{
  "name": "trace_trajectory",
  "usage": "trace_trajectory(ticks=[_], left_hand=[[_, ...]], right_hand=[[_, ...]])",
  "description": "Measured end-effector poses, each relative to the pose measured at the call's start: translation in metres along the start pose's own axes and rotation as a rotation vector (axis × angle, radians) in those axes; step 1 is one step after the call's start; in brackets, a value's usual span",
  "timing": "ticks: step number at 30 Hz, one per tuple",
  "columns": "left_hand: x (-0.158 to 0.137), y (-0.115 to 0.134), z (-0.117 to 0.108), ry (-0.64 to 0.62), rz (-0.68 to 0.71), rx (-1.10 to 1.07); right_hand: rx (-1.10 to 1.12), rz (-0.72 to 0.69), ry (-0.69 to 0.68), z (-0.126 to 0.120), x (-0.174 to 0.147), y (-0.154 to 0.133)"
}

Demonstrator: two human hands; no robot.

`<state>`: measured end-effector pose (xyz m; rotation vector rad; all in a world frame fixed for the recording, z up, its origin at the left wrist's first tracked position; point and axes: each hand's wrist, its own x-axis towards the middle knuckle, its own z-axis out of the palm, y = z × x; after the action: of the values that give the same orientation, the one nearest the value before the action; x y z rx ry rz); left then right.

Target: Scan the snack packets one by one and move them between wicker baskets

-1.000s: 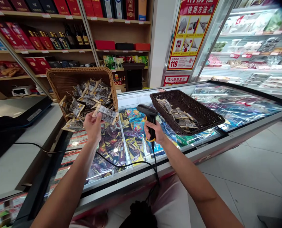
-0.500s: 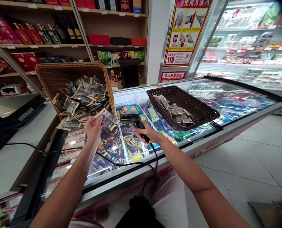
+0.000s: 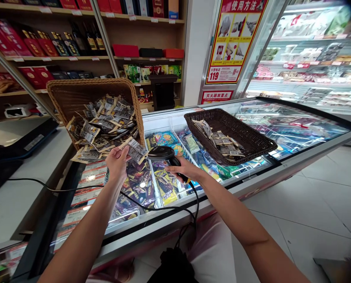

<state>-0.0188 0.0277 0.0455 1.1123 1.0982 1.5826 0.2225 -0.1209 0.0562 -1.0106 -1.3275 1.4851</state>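
Note:
My left hand (image 3: 117, 162) is closed on a small snack packet (image 3: 138, 151), its printed label side facing up. The fingers of my right hand (image 3: 185, 168) wrap the handle of a black and yellow barcode scanner (image 3: 161, 153), whose head points left toward the packet, a small gap apart. Behind my left hand, a tan wicker basket (image 3: 138, 108) is tilted toward me, heaped with similar packets (image 3: 107, 118). To the right, a dark brown wicker basket (image 3: 252, 137) holds several packets (image 3: 225, 143) at its left end.
Both baskets rest on a glass-topped chest freezer (image 3: 234, 184) with wrapped goods inside. The scanner's black cable (image 3: 163, 207) loops across the glass toward the left counter (image 3: 30, 177). Stocked shelves (image 3: 147, 37) stand behind, and a lit display fridge (image 3: 317, 59) is at the right.
The scanner's head has shifted slightly left, nearer the packet. My left hand keeps hold of the same packet, and the whole view has swung a little.

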Motion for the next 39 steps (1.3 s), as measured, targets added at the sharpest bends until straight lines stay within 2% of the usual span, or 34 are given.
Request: trace_trajectory(ticks=[11, 26, 29, 33, 36, 39], left_hand=[[0.000, 0.003, -0.003, 0.026, -0.023, -0.010], [-0.004, 0.008, 0.002, 0.018, -0.042, -0.039], [-0.006, 0.008, 0.006, -0.007, -0.045, -0.050], [-0.010, 0.010, 0.020, -0.070, -0.042, -0.069], [-0.013, 0.012, 0.040, -0.185, -0.064, -0.089], [-0.016, 0.010, 0.072, -0.297, -0.096, -0.112]], right_hand=[[-0.001, -0.017, 0.010, 0.000, 0.003, 0.003], [0.169, -0.049, 0.091, -0.002, 0.005, 0.005], [0.248, -0.083, 0.016, -0.004, 0.002, 0.003], [0.350, -0.134, -0.178, -0.010, -0.002, 0.005], [0.416, -0.173, -0.344, -0.018, -0.003, 0.011], [0.487, -0.222, -0.452, -0.023, -0.002, 0.015]])
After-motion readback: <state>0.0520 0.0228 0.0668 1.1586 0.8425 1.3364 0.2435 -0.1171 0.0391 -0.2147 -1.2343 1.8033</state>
